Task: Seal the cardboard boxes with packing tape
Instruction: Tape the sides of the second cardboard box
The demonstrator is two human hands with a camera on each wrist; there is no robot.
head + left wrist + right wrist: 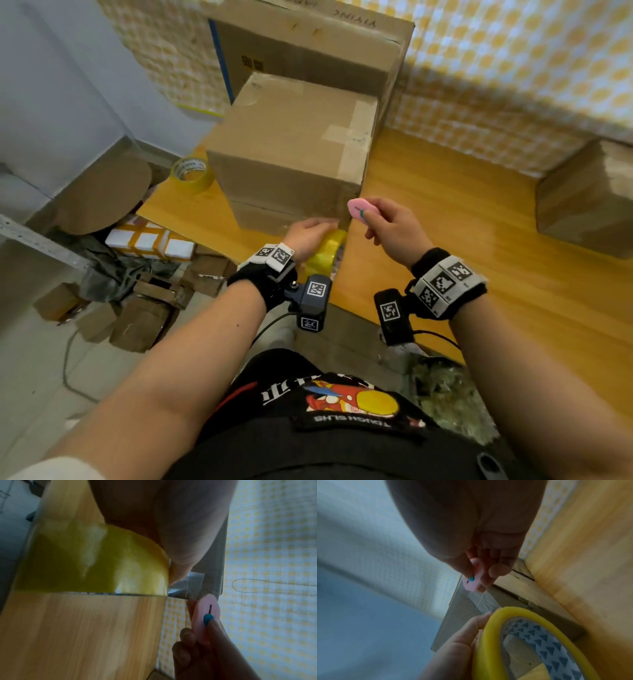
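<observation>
Cardboard box [291, 150] sits on the wooden table [479, 274], near its front left corner, with a bigger box [308, 44] behind it against the checked wall covering. Left hand [308, 234] grips a yellow tape roll [325, 251] held on edge against the lower near face of the box; the fingers curl round the roll's rim, as the right wrist view shows. A short clear strip of tape [187, 586] runs from the roll onto the box's corner. Right hand [390, 226] pinches a small pink cutter [359, 208] between thumb and fingers, the thumb on its blue slider [208, 619]; the cutter's tip is just beside the tape strip at the box's corner. A second tape roll [190, 174] lies flat on the table left of the box. Another box [585, 202] stands well apart at the right. Small packages [147, 240] lie on the floor at the left.
</observation>
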